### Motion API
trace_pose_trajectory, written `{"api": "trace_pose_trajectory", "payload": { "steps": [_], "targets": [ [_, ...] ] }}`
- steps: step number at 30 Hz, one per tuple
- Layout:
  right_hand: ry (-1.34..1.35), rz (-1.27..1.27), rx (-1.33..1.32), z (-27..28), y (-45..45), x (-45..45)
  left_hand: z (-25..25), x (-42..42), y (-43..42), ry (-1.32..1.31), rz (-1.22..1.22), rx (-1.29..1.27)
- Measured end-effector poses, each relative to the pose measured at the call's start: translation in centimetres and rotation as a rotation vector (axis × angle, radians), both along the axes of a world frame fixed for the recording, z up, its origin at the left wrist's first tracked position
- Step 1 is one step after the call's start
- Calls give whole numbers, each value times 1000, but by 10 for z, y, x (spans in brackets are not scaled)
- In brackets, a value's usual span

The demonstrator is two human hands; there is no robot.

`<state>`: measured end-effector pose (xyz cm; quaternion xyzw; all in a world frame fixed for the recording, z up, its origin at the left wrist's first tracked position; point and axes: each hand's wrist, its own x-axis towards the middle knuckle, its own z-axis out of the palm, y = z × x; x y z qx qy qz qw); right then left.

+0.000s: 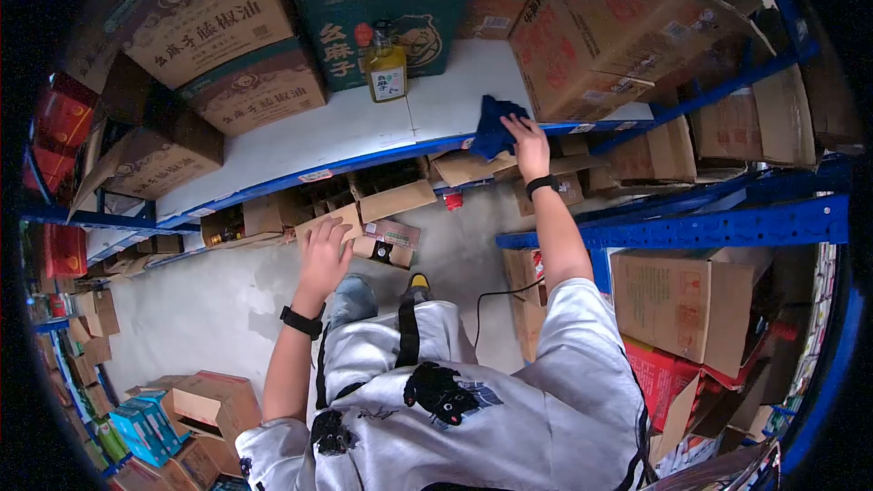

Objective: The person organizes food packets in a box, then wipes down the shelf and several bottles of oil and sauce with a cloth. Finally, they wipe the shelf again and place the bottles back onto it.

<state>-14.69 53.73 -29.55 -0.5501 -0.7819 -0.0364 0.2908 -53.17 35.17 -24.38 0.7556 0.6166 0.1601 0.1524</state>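
Observation:
My right hand (530, 144) presses a dark blue cloth (496, 120) onto the white shelf (436, 123), with part of the cloth hanging over the blue front edge. Its fingers lie on the cloth. My left hand (325, 256) is held lower, in front of the shelf, fingers apart and nothing in them. A bottle of yellow oil (386, 64) with a white label stands upright on the shelf, to the left of the cloth and apart from it. Behind the bottle rises a tall green carton (336, 9).
Brown cartons (264, 95) stack on the shelf's left, and a large carton (582, 64) stands on its right. Open boxes (396, 202) fill the level below. A blue rack beam (682, 223) juts in at right. More boxes (214, 400) sit on the floor at lower left.

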Motion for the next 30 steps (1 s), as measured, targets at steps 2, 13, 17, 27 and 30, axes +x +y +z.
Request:
{"api": "trace_pose_trajectory", "payload": {
  "steps": [2, 13, 17, 27, 30],
  "targets": [
    [10, -129, -22, 9, -7, 8, 3, 1, -2, 4, -13, 5],
    [1114, -1159, -90, -38, -9, 73, 2, 12, 21, -50, -81, 40],
    [1429, -776, -44, -71, 18, 87, 5, 20, 28, -80, -98, 20],
    [932, -650, -222, -43, 8, -57, 2, 21, 30, -3, -156, -34],
    [1052, -502, -192, -50, -16, -101, 5, 33, 39, -7, -177, -14]
  ]
}}
